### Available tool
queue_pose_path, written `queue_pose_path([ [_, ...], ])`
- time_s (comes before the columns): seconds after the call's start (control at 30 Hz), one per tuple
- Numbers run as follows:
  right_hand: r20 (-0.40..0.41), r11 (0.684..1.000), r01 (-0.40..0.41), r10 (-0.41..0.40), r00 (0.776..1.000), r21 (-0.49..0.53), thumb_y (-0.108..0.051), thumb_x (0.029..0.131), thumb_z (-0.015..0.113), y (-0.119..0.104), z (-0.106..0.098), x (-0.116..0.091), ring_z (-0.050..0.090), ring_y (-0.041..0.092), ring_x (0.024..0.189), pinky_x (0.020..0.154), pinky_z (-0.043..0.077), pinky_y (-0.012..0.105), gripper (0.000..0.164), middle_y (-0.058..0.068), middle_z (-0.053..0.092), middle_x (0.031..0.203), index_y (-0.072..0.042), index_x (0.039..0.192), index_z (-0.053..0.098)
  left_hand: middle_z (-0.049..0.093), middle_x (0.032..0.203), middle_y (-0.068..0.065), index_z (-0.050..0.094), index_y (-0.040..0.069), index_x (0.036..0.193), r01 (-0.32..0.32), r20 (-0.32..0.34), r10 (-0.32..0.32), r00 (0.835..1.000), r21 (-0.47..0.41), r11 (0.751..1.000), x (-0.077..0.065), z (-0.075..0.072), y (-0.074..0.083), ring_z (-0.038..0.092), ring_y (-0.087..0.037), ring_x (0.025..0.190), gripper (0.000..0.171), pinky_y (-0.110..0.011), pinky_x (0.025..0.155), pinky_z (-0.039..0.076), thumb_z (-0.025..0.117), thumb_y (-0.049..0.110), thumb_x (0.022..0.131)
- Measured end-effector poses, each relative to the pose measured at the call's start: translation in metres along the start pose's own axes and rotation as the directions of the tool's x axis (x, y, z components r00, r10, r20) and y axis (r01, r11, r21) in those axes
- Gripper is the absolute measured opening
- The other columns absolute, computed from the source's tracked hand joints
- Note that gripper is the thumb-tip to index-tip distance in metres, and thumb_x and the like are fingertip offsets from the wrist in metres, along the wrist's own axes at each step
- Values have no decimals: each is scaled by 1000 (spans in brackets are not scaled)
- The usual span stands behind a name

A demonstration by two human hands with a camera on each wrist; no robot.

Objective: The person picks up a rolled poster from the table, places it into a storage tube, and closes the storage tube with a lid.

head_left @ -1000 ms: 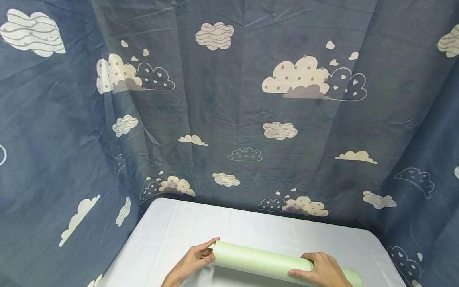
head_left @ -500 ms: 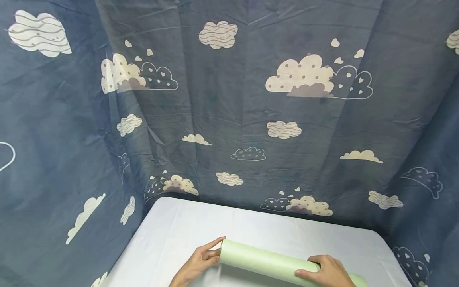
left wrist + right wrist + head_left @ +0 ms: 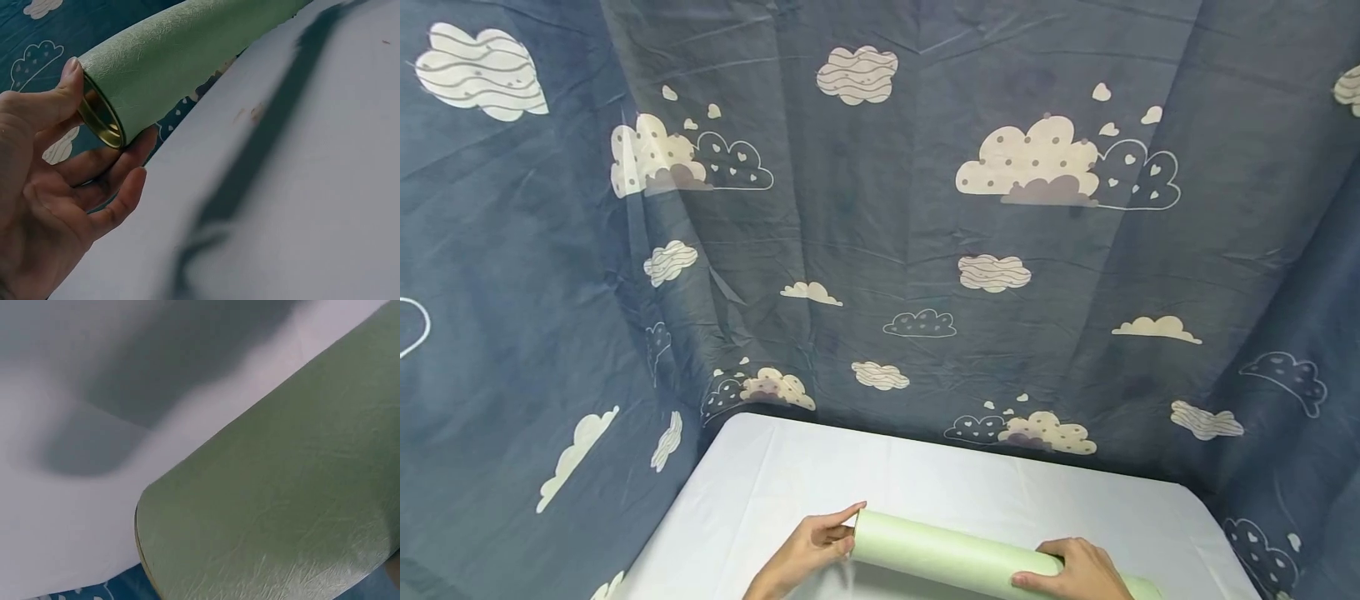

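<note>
A long pale green tube [image 3: 947, 554] with a textured surface is held above the white table, slanting down to the right in the head view. My left hand [image 3: 808, 550] holds its left end. In the left wrist view, the thumb of my left hand [image 3: 56, 150] lies on the gold metal rim, and a fingertip touches the tube [image 3: 162, 69] from below. The inside at that end looks gold and hollow. My right hand [image 3: 1078, 571] grips the tube towards its right end, thumb on the near side. The right wrist view shows the tube [image 3: 269, 481] with a thin gold edge; the right hand is almost wholly hidden there.
A white-covered table [image 3: 760, 475] lies below, with the tube's shadow [image 3: 262, 137] on it. Dark blue curtains [image 3: 850, 200] printed with clouds stand behind and at both sides. Small brownish marks [image 3: 255, 114] show on the white surface.
The head view shifts slightly at first. Since half a second ago, the tube and both hands have moved a little down and left in the head view. Both hands keep their hold.
</note>
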State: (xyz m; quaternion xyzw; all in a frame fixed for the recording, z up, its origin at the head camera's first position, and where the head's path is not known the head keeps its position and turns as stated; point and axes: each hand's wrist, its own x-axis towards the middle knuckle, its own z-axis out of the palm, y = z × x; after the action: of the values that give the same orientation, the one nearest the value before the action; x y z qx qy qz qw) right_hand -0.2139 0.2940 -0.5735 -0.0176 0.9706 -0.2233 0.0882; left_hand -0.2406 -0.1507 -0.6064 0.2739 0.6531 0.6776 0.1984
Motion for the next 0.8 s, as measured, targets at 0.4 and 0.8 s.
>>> queue_pose_path([
  [0.4,-62,1000,5,-7,998,-26,-68,74,80,-7,7,-8,49,12,59,59,41,32,49,-10,62,63,-19,82,78,70,112,-4,57,14,135,165,-143,-134,981,229,959,10,20,13,65,-12,95,50,-27,74,54,79,29,92],
  [0.8,-45,988,147,-149,988,-46,-69,76,79,-13,5,-8,49,3,59,58,41,27,50,-15,65,71,-21,90,78,75,114,14,73,25,121,74,-172,87,981,755,652,25,31,18,60,-2,102,65,-39,91,41,94,50,65],
])
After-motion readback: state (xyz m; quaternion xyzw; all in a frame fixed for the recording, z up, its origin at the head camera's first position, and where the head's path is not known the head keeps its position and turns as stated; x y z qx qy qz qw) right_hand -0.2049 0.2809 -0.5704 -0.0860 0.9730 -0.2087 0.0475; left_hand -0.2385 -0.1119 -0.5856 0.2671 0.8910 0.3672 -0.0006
